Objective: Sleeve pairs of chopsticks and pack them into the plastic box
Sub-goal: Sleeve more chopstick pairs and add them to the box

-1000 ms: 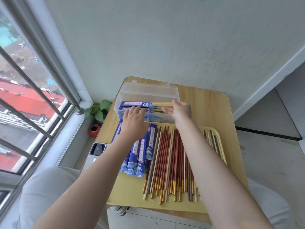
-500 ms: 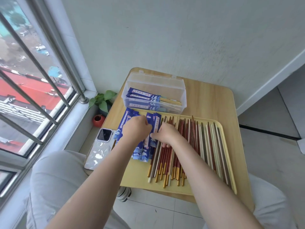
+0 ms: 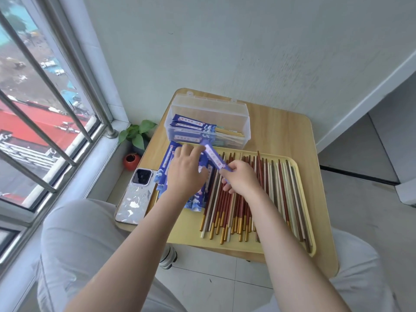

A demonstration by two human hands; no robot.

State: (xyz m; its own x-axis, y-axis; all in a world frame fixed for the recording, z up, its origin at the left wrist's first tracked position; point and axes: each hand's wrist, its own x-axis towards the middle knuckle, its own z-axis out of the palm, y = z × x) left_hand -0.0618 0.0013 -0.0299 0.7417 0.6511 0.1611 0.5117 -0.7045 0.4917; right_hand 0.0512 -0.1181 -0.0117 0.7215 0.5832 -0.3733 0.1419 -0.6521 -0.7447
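A clear plastic box [image 3: 246, 122] stands at the back of the small table and holds several sleeved pairs of chopsticks [image 3: 193, 127]. In front of it a yellow tray [image 3: 301, 199] carries a pile of blue paper sleeves [image 3: 163, 170] on its left and many loose red, white and brown chopsticks [image 3: 265, 194]. My right hand [image 3: 242, 180] pinches one blue sleeve [image 3: 213, 157], lifted and slanting up to the left. My left hand [image 3: 185, 170] rests on the sleeve pile, its fingers by the upper end of that lifted sleeve.
A phone [image 3: 137, 194] in a patterned case lies on the table's left edge beside the tray. A small plant in a red pot [image 3: 132, 154] sits below by the barred window. The wall is right behind the box; my knees flank the table.
Both hands came back from the box to the sleeve pile. My right hand has picked up one blue sleeve and lifted it off the pile.
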